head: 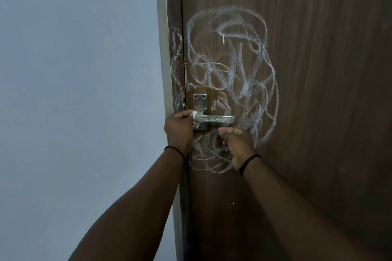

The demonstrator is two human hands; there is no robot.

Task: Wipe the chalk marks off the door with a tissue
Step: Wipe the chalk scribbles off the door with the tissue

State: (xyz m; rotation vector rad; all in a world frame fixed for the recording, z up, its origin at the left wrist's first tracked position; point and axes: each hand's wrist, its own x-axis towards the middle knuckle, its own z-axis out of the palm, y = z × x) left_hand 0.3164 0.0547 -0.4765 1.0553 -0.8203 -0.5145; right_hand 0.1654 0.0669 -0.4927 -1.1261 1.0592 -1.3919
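We are working at the handle [213, 119]: our left hand [179, 128] is pinching a tissue [194, 115] against the lever's pivot end, at the door's [318, 91] left edge. Our right hand [238, 144] is hanging just below the lever, fingers curled, seemingly grasping nothing. Chalk marks [231, 74] are covering door and frame, barely touched. Next move, we reckon: rubbing the tissue along the chalky lever, then up over the scribble.

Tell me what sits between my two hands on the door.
In the head view, the metal door handle spans the gap between the left hand, which holds the tissue, and the right hand.
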